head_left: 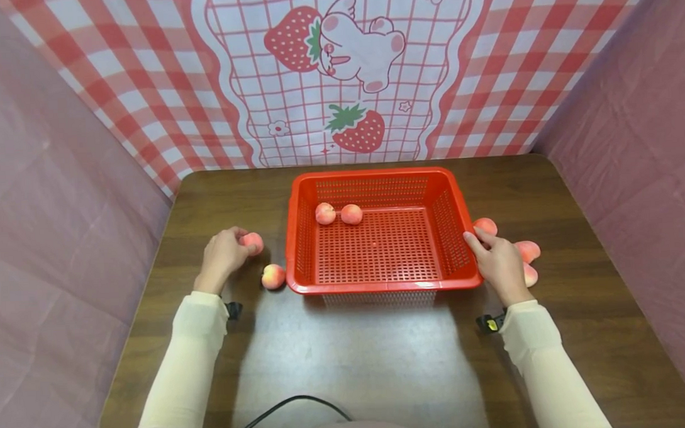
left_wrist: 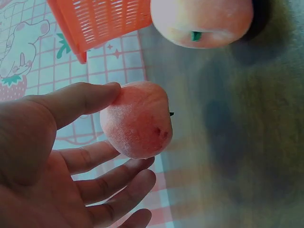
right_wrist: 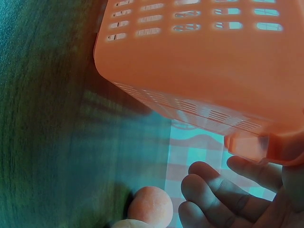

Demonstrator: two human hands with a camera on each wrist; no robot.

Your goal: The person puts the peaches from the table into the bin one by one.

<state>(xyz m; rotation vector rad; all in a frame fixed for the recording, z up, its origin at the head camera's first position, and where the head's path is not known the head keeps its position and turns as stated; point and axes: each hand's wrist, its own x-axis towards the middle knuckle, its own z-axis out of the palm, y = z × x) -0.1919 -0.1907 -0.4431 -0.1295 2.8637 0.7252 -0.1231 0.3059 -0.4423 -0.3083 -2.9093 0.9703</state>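
Observation:
Between thumb and fingers, my left hand [head_left: 226,254] [left_wrist: 71,152] pinches a pinkish-red peach [head_left: 251,243] [left_wrist: 137,121] left of the red basket [head_left: 379,287] [left_wrist: 107,21] [right_wrist: 199,61]. A yellow-pink peach [head_left: 273,276] [left_wrist: 204,21] sits on the table beside the basket's left wall. Two peaches lie inside, a left one [head_left: 325,213] and a right one [head_left: 351,214], near the back left. At the basket's right rim, my right hand [head_left: 498,262] [right_wrist: 237,194] grips the edge, thumb on top and the other fingers outside, partly curled below the rim.
Right of the basket, one peach [head_left: 484,226] lies just beyond the right hand, with another peach [head_left: 527,251] and a paler one [head_left: 529,275] beside that hand. A black cable [head_left: 298,397] crosses the front edge of the wooden table [head_left: 596,343]. Checked cloth hangs behind.

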